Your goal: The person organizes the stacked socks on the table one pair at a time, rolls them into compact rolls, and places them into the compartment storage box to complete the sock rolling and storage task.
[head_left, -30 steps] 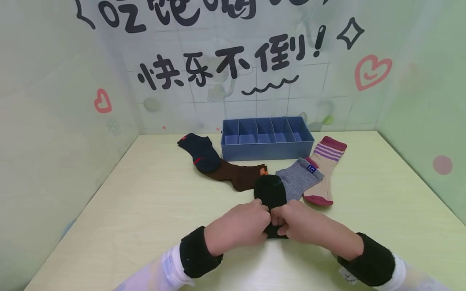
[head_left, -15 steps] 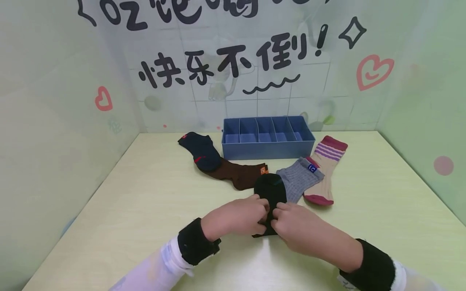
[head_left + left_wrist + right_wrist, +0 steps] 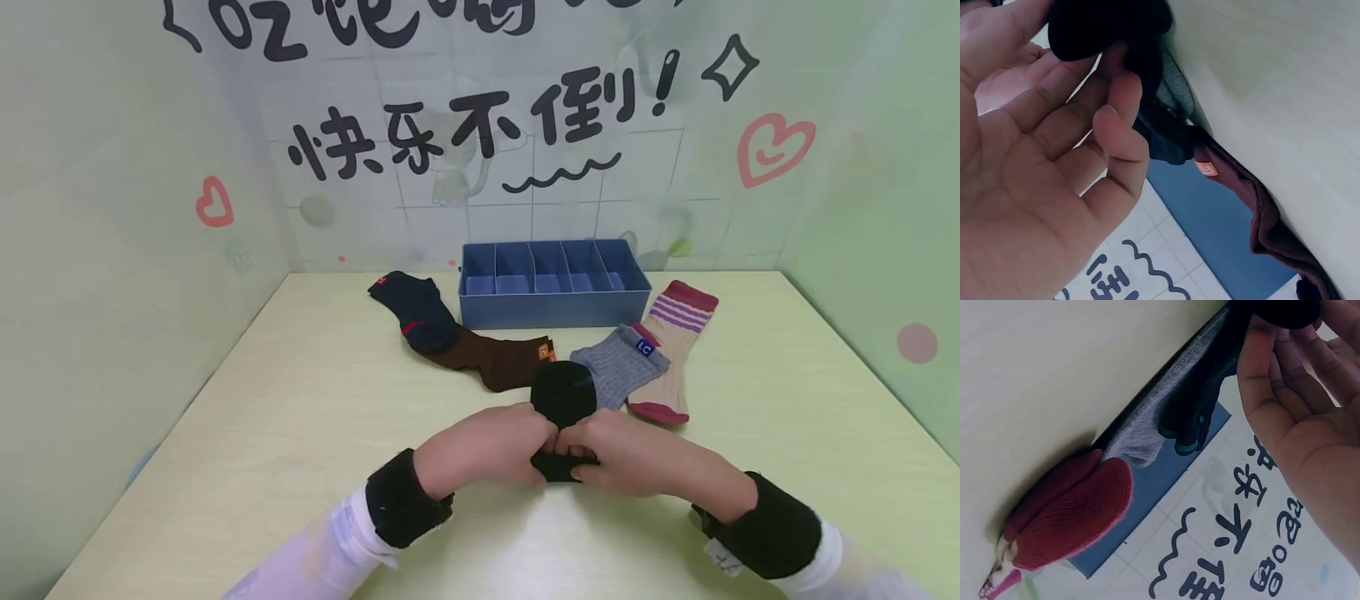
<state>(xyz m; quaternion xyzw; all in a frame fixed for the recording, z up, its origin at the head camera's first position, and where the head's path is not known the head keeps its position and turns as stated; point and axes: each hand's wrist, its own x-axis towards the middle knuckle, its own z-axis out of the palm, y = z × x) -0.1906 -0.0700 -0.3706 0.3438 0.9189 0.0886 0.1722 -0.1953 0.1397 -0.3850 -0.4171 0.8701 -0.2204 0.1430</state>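
Head view has the left hand [image 3: 486, 443] and right hand [image 3: 637, 452] both pinching a black sock [image 3: 564, 393], low center frame. Just up and left, there's a brown sock [image 3: 498, 360] with a navy sock [image 3: 429, 317] over its end; up and right, a grey sock [image 3: 617, 368] lapping a beige sock [image 3: 678, 346]. Blue divided box [image 3: 555, 311] sits mid-frame on the tabletop [image 3: 300, 392].

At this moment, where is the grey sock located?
In the head view, the grey sock lies right of centre, between the black sock and the beige sock, partly over the beige one.
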